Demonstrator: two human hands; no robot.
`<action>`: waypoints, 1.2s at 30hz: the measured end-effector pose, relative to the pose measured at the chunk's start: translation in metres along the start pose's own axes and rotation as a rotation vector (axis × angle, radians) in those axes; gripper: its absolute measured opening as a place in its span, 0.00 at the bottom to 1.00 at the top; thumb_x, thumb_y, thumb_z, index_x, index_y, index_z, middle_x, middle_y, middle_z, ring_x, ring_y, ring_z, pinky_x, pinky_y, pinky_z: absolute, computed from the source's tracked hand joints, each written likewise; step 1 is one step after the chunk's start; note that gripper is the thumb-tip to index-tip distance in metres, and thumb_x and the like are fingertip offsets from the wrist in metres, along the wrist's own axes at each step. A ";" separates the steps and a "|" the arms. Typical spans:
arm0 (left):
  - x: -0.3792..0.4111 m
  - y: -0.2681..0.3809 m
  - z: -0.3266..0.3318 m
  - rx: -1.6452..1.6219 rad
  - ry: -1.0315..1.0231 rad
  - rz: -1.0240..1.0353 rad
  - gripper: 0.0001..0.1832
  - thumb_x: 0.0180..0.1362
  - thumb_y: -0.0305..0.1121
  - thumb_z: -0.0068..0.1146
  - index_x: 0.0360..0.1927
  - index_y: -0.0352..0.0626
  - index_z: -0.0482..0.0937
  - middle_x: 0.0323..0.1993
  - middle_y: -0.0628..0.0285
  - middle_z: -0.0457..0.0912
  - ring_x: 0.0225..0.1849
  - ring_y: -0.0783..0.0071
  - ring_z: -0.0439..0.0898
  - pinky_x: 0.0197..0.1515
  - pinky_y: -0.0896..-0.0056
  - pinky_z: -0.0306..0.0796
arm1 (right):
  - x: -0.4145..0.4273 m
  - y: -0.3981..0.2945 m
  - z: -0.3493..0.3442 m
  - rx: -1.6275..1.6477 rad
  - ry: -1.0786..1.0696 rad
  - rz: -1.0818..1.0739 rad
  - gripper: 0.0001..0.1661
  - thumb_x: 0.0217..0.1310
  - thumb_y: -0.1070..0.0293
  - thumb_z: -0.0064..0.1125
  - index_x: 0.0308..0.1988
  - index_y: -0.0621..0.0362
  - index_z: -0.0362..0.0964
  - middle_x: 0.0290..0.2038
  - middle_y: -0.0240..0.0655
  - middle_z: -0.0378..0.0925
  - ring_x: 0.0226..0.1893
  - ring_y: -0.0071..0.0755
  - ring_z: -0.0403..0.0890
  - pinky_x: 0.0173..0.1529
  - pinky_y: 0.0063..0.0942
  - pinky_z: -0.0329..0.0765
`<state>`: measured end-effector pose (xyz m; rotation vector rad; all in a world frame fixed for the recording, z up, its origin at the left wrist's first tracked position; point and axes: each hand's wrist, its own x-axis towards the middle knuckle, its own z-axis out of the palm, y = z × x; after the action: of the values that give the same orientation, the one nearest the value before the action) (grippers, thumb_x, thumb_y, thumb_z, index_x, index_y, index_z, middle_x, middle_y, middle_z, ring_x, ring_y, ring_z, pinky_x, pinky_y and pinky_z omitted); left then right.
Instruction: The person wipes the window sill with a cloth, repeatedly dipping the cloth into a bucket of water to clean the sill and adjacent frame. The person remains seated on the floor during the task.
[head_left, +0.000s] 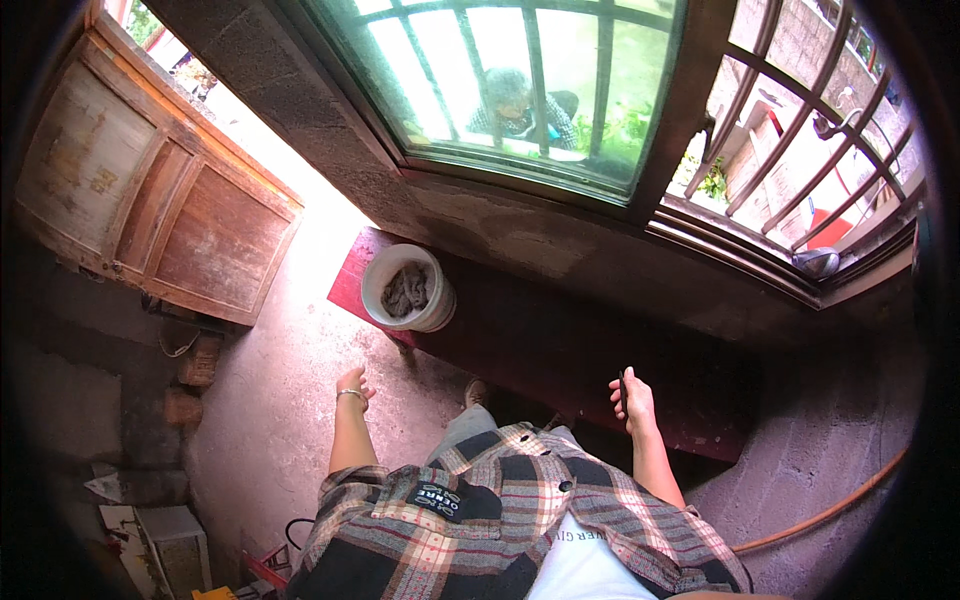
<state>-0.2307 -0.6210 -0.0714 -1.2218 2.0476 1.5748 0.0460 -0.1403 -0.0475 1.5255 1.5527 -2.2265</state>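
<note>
My left hand (356, 388), with a bracelet at its wrist, hangs over the concrete floor with its fingers apart and nothing in them. My right hand (634, 399) is closed around a slim dark object (623, 394) whose kind I cannot tell; it is above the front edge of a dark red bench or low table (525, 352). On the left end of that surface stands a white plastic bucket (442, 307), upright, with a crumpled grey-brown cloth (406, 289) inside. The bucket is nearer to my left hand than to my right, touching neither.
A wooden door (217, 225) stands open at the left. Beyond the barred window (525, 82) a person (517, 105) bends down outside. An orange hose (832, 510) lies on the floor at right. Boxes (176, 544) are at lower left; a rounded metallic object (816, 262) rests on the sill.
</note>
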 end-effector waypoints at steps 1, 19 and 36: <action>0.005 0.001 0.000 0.004 -0.042 -0.015 0.24 0.52 0.41 0.57 0.51 0.43 0.70 0.47 0.50 0.69 0.40 0.51 0.72 0.35 0.59 0.78 | 0.002 -0.005 0.007 -0.005 -0.004 -0.001 0.27 0.63 0.44 0.44 0.29 0.58 0.70 0.16 0.28 0.67 0.10 0.19 0.62 0.13 0.18 0.58; 0.227 0.054 0.231 1.536 -0.616 0.580 0.45 0.46 0.54 0.56 0.67 0.67 0.49 0.69 0.57 0.44 0.69 0.46 0.41 0.62 0.46 0.54 | -0.019 0.092 0.244 -0.473 0.096 0.263 0.10 0.50 0.70 0.61 0.35 0.63 0.73 0.19 0.29 0.71 0.15 0.19 0.70 0.20 0.20 0.67; 0.283 0.024 0.244 1.317 -1.046 0.332 0.13 0.41 0.26 0.53 0.34 0.41 0.80 0.32 0.56 0.80 0.34 0.64 0.79 0.36 0.66 0.73 | 0.066 0.047 0.348 -0.632 0.100 0.029 0.18 0.51 0.62 0.60 0.40 0.61 0.74 0.29 0.41 0.78 0.30 0.33 0.79 0.36 0.28 0.74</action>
<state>-0.4828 -0.5281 -0.3320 0.3744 1.8139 0.3759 -0.2033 -0.3858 -0.1201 1.4442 1.9790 -1.4333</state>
